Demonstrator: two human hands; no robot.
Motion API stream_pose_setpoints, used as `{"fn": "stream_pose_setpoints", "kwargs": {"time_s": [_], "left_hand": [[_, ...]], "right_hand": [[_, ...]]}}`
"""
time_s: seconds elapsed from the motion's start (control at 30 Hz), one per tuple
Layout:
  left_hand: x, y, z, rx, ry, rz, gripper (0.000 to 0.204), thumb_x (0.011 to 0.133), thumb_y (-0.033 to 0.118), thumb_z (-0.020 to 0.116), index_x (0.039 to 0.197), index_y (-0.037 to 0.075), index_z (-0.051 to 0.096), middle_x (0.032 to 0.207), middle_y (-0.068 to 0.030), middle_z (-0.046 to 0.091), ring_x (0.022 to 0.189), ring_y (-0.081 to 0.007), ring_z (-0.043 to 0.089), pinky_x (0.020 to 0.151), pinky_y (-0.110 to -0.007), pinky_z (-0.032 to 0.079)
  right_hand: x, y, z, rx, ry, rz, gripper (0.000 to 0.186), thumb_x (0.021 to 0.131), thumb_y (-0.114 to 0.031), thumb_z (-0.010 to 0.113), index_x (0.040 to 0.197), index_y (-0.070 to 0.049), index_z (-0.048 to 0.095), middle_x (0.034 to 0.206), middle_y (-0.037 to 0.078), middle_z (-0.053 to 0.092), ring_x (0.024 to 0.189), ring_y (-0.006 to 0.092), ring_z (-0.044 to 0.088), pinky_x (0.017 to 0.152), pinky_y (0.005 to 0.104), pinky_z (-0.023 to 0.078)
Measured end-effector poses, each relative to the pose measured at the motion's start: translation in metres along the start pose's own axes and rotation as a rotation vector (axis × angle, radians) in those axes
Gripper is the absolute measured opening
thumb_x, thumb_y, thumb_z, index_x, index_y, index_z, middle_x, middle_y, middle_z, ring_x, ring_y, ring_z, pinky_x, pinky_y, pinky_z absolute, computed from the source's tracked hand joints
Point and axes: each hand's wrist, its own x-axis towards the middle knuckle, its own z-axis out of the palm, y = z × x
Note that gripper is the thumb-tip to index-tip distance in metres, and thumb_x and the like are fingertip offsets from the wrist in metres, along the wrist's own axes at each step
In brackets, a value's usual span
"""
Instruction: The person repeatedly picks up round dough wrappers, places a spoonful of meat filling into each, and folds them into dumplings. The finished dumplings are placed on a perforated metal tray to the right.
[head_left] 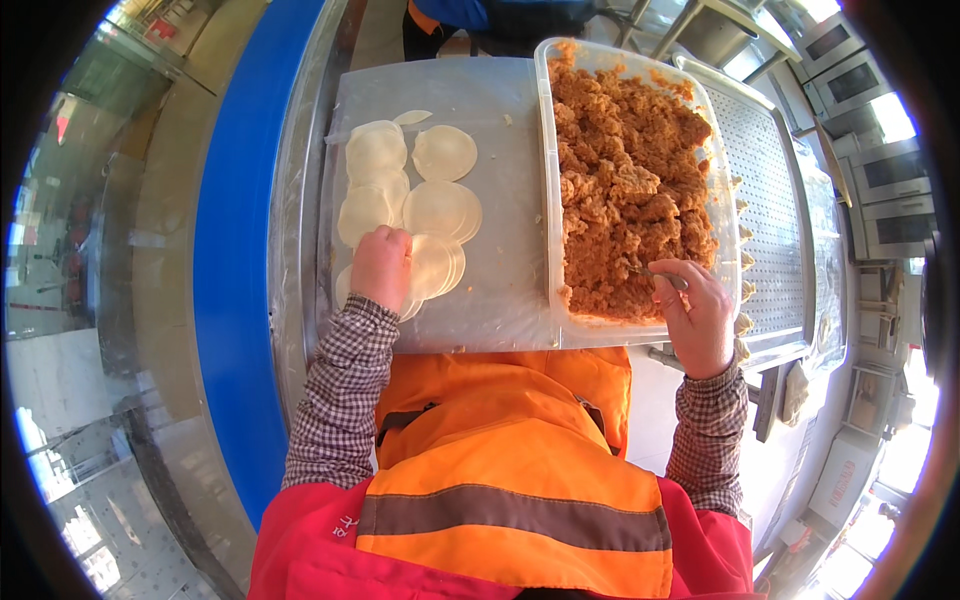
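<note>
Several round, pale dumpling wrappers lie in overlapping stacks on the left of the grey work surface. My left hand is over the left-hand stacks, with its fingers bent down and closed on the edge of a dumpling wrapper. At the right stands a big translucent plastic tub of reddish-brown minced filling. Over the tub's near right corner, my right hand grips a metal spoon. The tip of the spoon is down in the filling, so its bowl is hidden.
Right of the tub is a perforated metal tray, with a row of pale dumplings along its left edge. A blue strip runs along the left side. Part of another person shows beyond the far edge.
</note>
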Motion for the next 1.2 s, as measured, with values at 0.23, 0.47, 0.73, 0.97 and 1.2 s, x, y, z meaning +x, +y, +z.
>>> {"fn": "stream_pose_setpoints", "kwargs": {"time_s": [0.23,0.47,0.73,0.97,1.2], "left_hand": [[-0.020,0.022,-0.008,-0.043,0.286,0.268,0.024,0.077,0.004,0.066,0.100,0.005,0.061,0.091,-0.0141,0.061,0.087,-0.0306,0.060,0.076,-0.038,0.049],[0.019,-0.072,-0.017,-0.162,0.287,-0.162,0.031,0.079,0.007,0.066,0.108,0.002,0.061,0.102,-0.0140,0.064,0.088,-0.0281,0.062,0.077,-0.037,0.051],[0.064,-0.090,-0.025,-0.209,-0.059,-0.389,0.020,0.075,0.005,0.067,0.095,0.003,0.065,0.093,-0.0135,0.066,0.086,-0.0287,0.064,0.074,-0.036,0.052],[0.042,-0.069,-0.031,0.033,0.170,0.055,0.021,0.075,0.004,0.066,0.092,0.003,0.054,0.092,-0.0125,0.066,0.083,-0.0275,0.064,0.070,-0.033,0.051],[-0.020,-0.049,-0.043,-1.180,0.252,-0.390,0.027,0.096,0.016,0.047,0.117,-0.001,0.049,0.119,-0.0173,0.060,0.105,-0.0288,0.061,0.088,-0.039,0.050]], "right_hand": [[-0.014,0.001,0.010,0.016,0.051,-0.002,0.015,0.090,-0.009,0.058,0.101,-0.002,0.064,0.090,0.013,0.066,0.080,0.0256,0.065,0.069,0.0316,0.051],[-0.018,0.006,0.015,0.053,0.063,0.024,0.014,0.089,-0.008,0.059,0.101,-0.001,0.063,0.092,0.014,0.066,0.080,0.0262,0.064,0.070,0.0322,0.051],[-0.017,0.001,0.016,0.044,0.090,0.042,0.013,0.089,-0.008,0.059,0.099,-0.001,0.063,0.089,0.014,0.066,0.079,0.0269,0.064,0.069,0.0322,0.051],[-0.016,-0.002,0.015,0.044,0.111,0.050,0.013,0.089,-0.008,0.060,0.099,-0.001,0.064,0.089,0.014,0.066,0.076,0.0268,0.065,0.068,0.0323,0.051],[-0.023,-0.001,0.007,-0.122,0.311,-0.089,0.007,0.084,-0.004,0.062,0.091,-0.002,0.063,0.082,0.013,0.065,0.073,0.0313,0.063,0.064,0.0358,0.050]]}}
